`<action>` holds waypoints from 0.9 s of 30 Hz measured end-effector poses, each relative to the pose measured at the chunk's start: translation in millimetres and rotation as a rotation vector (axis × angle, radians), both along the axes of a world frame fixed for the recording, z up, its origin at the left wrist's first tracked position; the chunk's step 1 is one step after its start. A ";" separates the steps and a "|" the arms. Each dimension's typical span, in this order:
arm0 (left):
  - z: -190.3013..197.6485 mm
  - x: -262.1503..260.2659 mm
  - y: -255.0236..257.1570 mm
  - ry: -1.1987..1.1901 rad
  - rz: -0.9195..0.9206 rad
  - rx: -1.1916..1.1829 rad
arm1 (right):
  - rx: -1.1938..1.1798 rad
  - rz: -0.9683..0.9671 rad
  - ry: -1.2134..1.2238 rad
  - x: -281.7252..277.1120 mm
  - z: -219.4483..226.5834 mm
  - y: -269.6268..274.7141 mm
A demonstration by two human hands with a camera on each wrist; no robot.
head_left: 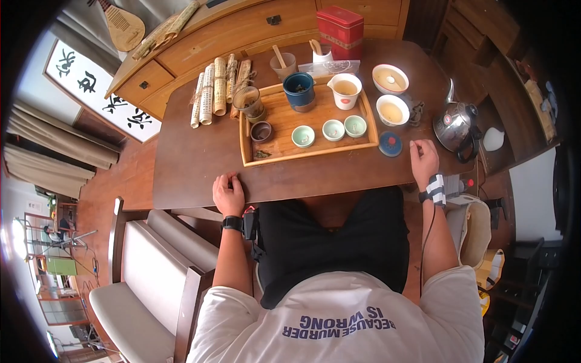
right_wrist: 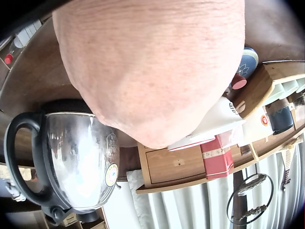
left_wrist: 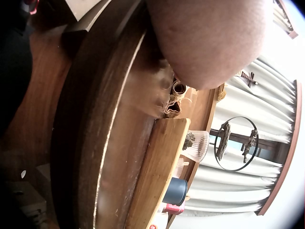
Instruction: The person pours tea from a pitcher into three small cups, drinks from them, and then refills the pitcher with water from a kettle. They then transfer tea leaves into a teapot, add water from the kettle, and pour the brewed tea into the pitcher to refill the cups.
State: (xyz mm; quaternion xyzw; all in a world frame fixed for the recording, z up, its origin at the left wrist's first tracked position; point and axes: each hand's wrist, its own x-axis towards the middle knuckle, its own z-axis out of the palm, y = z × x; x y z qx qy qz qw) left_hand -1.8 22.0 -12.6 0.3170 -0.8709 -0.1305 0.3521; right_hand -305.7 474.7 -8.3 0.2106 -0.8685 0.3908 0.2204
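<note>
My left hand (head_left: 229, 195) rests on the front edge of the dark table (head_left: 181, 163), fingers loosely bent and holding nothing. Over on the right, my right hand (head_left: 425, 163) lies on the tabletop between a blue lid (head_left: 390, 144) and a metal kettle (head_left: 451, 128), also with loosely bent fingers and nothing in them. The left wrist view shows the back of the left hand (left_wrist: 214, 43); its fingers are hidden there. In the right wrist view the back of the right hand (right_wrist: 152, 67) hides its fingers, with the kettle (right_wrist: 78, 160) beside it.
A wooden tray (head_left: 315, 155) holds several cups, a blue pot (head_left: 299, 91) and a white pitcher (head_left: 345, 94). Bamboo scrolls (head_left: 207, 97) lie left of it. Two bowls (head_left: 390, 78) stand right of it, a red tin (head_left: 340, 30) behind.
</note>
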 end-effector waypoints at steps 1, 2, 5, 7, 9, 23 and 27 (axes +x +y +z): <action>0.0 -0.1 -0.1 0.004 -0.003 -0.007 | -0.002 0.003 0.000 0.2 0.4 -0.2; -0.1 -0.2 0.0 0.008 -0.006 -0.014 | -0.001 0.003 0.005 0.0 0.6 -0.4; -0.6 0.1 -0.6 0.007 -0.009 -0.020 | 0.002 0.003 0.013 -0.4 0.1 -0.2; 0.0 0.1 -0.4 0.002 -0.008 -0.018 | 0.001 0.002 0.011 -0.5 -0.1 -0.4; 0.7 0.0 0.3 -0.002 -0.005 -0.014 | 0.003 0.002 0.005 -0.6 0.0 -0.3; 0.2 0.1 0.3 -0.006 0.002 -0.003 | 0.021 -0.006 0.018 -3.0 -4.2 1.5; 1.5 0.0 0.9 -0.003 -0.003 -0.007 | 0.020 -0.007 0.007 -3.9 -6.3 2.2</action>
